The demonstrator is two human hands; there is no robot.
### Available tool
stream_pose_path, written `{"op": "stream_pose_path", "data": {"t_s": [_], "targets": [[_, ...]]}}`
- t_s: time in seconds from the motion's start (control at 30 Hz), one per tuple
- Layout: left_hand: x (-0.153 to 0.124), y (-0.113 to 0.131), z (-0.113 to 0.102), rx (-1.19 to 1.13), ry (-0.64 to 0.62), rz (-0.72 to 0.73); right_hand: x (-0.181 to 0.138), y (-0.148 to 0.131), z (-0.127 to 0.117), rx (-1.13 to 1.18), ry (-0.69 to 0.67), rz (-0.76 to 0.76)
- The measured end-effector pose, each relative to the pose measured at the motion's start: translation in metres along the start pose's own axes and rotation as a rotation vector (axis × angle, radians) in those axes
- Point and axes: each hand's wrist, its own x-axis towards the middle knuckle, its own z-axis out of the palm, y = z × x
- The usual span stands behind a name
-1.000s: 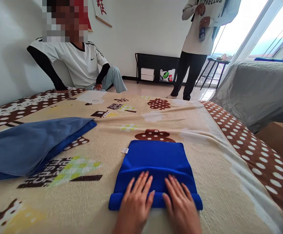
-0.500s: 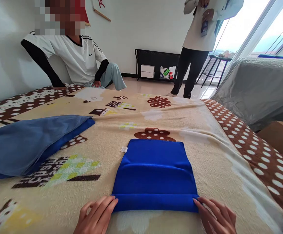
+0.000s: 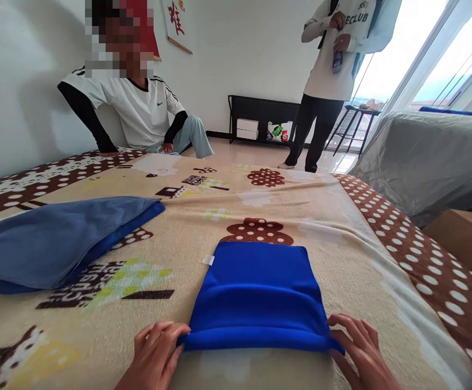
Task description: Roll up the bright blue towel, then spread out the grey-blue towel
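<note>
A bright blue folded cloth (image 3: 258,287) lies on the patterned blanket (image 3: 341,254) of a bed, right in front of me, with a small white label at its far left corner. My left hand (image 3: 155,355) pinches the near left corner of the cloth. My right hand (image 3: 360,352) pinches the near right corner. The near edge is raised slightly off the blanket between the two hands.
A darker blue pillowcase-like cloth (image 3: 57,241) lies at the left. One person (image 3: 138,111) sits at the far edge of the bed; another (image 3: 329,81) stands beyond it holding a small object. A grey covered sofa (image 3: 426,157) and a brown box (image 3: 463,238) stand to the right.
A second ago both hands pressed flat on the cloth's near fold. They slid outward to its two near corners and now grip them, lifting the near edge a little.
</note>
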Motion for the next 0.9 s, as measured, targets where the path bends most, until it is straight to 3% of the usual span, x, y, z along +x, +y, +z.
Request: {"op": "stream_pose_path", "data": {"t_s": [0.13,0.27,0.33,0.43,0.53,0.67,0.73,0.9], "targets": [[-0.005,0.006,0.002,0.048,-0.009,-0.04,-0.005,-0.005,-0.001,-0.042,-0.002,0.016],[0.016,0.044,0.022,0.333,0.209,-0.005,0.019,-0.042,0.015,-0.186,0.169,0.17],[0.031,0.075,0.036,0.298,0.239,0.092,0.041,-0.07,0.023,-0.119,0.203,0.076],[0.045,0.102,0.054,0.192,0.1,0.338,0.066,-0.097,0.032,-0.031,0.135,-0.098],[0.039,0.082,0.055,0.294,0.053,0.33,0.058,-0.084,0.035,-0.133,0.081,0.016],[0.021,0.039,0.037,0.383,0.059,0.093,0.029,-0.05,0.034,-0.254,0.106,0.18],[0.022,0.046,0.035,0.399,0.072,0.06,0.031,-0.057,0.034,-0.252,0.151,0.173],[0.05,0.1,0.06,0.239,-0.007,0.365,0.069,-0.103,0.046,-0.018,0.141,0.074]]}}
